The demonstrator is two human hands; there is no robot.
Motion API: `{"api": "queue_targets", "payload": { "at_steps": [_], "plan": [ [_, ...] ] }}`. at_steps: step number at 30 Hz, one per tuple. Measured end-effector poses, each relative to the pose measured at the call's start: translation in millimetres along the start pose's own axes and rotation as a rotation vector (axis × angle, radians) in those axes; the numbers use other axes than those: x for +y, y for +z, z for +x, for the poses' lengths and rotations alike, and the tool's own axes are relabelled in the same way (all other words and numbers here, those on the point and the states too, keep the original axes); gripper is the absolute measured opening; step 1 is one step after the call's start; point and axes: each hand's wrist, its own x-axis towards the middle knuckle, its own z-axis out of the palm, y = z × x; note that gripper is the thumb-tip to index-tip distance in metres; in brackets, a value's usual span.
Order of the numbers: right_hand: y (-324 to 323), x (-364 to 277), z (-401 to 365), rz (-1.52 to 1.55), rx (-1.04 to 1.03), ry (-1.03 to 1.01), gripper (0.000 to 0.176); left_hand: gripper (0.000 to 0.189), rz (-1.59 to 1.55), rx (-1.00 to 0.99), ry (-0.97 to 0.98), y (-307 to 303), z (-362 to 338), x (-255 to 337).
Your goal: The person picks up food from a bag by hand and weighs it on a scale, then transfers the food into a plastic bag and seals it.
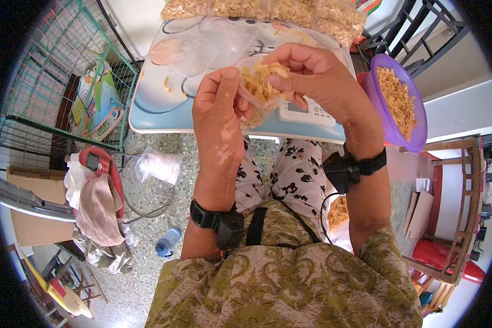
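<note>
Above the near edge of the table, my left hand [220,104] pinches the rim of a small clear zip bag [252,117] between thumb and fingers. Dried yellow pieces [255,82] fill the bag's open mouth. My right hand [311,74] is closed at that mouth, with some of the pieces between its thumb and index finger. Its lower fingers are beside the bag's right edge, and whether they grip the plastic is hard to tell. Partly under my right hand lies a white digital scale [306,113]. Clear plastic bags [208,52] lie behind my left hand.
Filled bags of dried pieces [240,8] line the table's [161,117] far edge. On the right stands a purple basin [419,123] holding more pieces. A wire cage [33,82] is at left, near a red stool with cloths [101,210]. A blue bottle [168,242] lies on the floor.
</note>
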Motion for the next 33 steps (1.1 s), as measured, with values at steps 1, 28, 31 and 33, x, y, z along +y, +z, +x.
{"api": "queue_targets", "payload": {
  "at_steps": [1,28,31,33],
  "plan": [
    [1.3,1.6,0.5,0.002,-0.013,0.015,0.023,0.018,-0.001,-0.002,-0.002,-0.2,-0.3,0.4],
    [10.9,8.6,15.0,-0.702,0.002,-0.114,0.022,0.017,0.038,-0.022,-0.061,6.3,-5.2,-0.1],
    [12.4,16.2,16.7,-0.597,0.01,-0.101,0.019,0.016,0.035,-0.018,-0.047,4.8,-4.0,0.3],
    [14.5,13.8,17.0,-0.486,0.034,-0.09,0.019,0.016,0.034,-0.022,-0.044,4.0,-2.8,0.8]
  ]
}}
